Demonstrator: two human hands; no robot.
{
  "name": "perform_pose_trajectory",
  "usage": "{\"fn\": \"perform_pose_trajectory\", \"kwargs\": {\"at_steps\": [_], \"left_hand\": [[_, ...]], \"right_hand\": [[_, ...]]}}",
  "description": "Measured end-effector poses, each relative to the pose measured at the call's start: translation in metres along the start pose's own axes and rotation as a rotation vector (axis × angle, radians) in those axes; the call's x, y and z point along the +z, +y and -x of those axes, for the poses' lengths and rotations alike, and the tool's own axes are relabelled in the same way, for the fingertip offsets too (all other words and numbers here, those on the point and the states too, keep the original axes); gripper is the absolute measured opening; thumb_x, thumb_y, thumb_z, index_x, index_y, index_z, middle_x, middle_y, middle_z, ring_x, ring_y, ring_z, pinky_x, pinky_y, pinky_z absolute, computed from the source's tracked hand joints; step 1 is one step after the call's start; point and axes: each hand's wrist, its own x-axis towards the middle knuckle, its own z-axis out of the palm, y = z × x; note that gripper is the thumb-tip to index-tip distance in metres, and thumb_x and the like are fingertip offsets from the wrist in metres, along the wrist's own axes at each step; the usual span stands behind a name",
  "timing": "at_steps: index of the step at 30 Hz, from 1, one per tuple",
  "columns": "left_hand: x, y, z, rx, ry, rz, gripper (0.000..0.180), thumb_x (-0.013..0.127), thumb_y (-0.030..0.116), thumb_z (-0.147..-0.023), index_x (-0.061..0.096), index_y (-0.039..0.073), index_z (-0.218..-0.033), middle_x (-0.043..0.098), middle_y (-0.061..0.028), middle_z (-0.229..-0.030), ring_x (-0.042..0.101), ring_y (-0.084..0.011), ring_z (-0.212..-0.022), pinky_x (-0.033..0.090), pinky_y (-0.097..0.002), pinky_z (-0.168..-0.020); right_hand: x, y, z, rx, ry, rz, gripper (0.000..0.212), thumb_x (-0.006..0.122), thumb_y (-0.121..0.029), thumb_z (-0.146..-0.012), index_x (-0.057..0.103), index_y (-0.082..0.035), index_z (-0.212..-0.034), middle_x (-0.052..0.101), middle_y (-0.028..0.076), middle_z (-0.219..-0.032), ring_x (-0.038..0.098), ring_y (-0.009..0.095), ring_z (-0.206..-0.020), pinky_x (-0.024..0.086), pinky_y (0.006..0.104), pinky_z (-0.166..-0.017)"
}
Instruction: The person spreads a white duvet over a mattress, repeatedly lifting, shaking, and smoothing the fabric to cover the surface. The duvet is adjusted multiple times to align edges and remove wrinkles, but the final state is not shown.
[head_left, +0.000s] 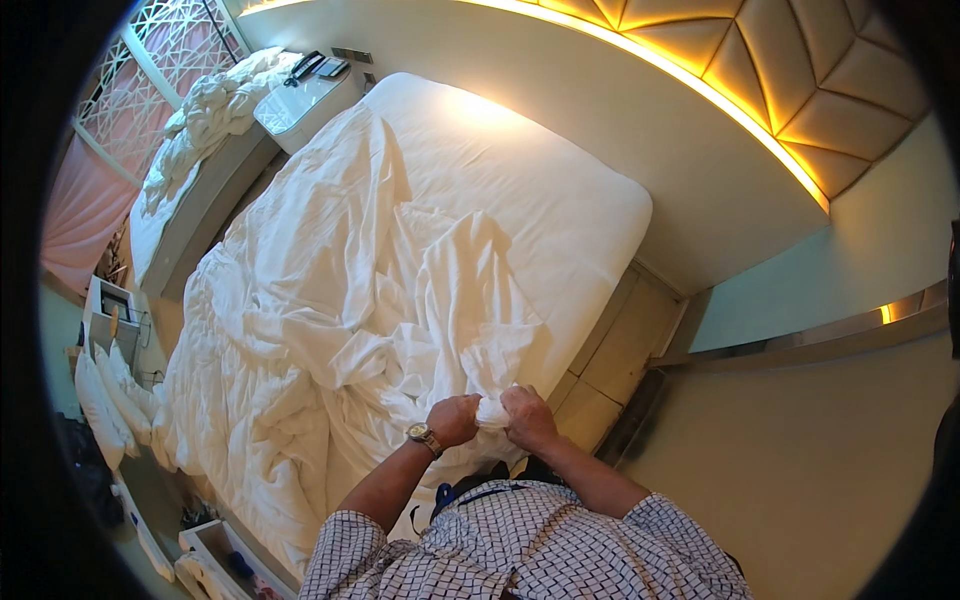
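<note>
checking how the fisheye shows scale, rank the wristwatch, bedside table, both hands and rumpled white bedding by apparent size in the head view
1. Rumpled white bedding
2. Bedside table
3. Left hand and right hand: too alike to rank
4. Wristwatch, on the left wrist

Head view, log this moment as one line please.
left hand: gripping white bedding | right hand: gripping white bedding | between hands: bunched bedding | mattress: partly covered
</note>
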Motion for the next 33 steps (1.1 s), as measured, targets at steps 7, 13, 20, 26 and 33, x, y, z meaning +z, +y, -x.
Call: {"fn": "perform_pose_trajectory", "kwargs": {"at_steps": [7,13,20,26,33], "left_hand": [[0.009,-0.005,0.002,-0.086,0.302,-0.057,0.015,0.067,0.016,-0.084,0.064,0.01,-0.098,0.07,-0.0141,-0.086,0.068,-0.0368,-0.08,0.054,-0.0479,-0.069],[0.007,-0.006,0.006,0.003,0.411,0.071,0.021,0.067,0.007,-0.08,0.063,0.011,-0.099,0.07,-0.0136,-0.086,0.068,-0.0376,-0.079,0.054,-0.0484,-0.067],[-0.001,-0.014,0.013,0.058,0.338,0.236,0.02,0.072,0.014,-0.082,0.063,0.01,-0.099,0.07,-0.0176,-0.083,0.068,-0.0406,-0.081,0.054,-0.0492,-0.069],[-0.007,-0.009,0.009,0.049,0.13,0.169,0.025,0.073,0.027,-0.083,0.064,0.007,-0.096,0.071,-0.0207,-0.086,0.069,-0.0419,-0.083,0.055,-0.0489,-0.072],[-0.016,0.004,-0.005,-0.128,0.217,-0.163,0.012,0.067,0.018,-0.085,0.062,0.007,-0.088,0.07,-0.0151,-0.084,0.068,-0.0364,-0.08,0.053,-0.0483,-0.07]], "right_hand": [[-0.003,-0.012,-0.01,0.216,-0.291,-0.165,0.035,0.068,-0.007,-0.074,0.06,-0.004,-0.107,0.067,0.023,-0.093,0.065,0.043,-0.091,0.053,0.0491,-0.079],[0.001,-0.003,-0.019,0.258,-0.42,-0.237,0.035,0.07,-0.016,-0.08,0.06,-0.006,-0.112,0.069,0.023,-0.093,0.067,0.043,-0.09,0.054,0.05,-0.078],[-0.023,-0.038,-0.03,0.377,-0.488,-0.064,0.031,0.072,-0.022,-0.081,0.061,-0.008,-0.105,0.072,0.019,-0.092,0.069,0.04,-0.089,0.054,0.0505,-0.077],[0.001,-0.023,-0.014,0.287,-0.172,0.039,0.027,0.072,-0.017,-0.076,0.061,-0.009,-0.099,0.07,0.016,-0.086,0.068,0.04,-0.082,0.053,0.0509,-0.073],[-0.008,-0.029,-0.017,0.271,-0.137,0.026,0.023,0.072,-0.015,-0.074,0.062,-0.007,-0.093,0.069,0.017,-0.082,0.067,0.039,-0.08,0.053,0.0499,-0.072]]}}
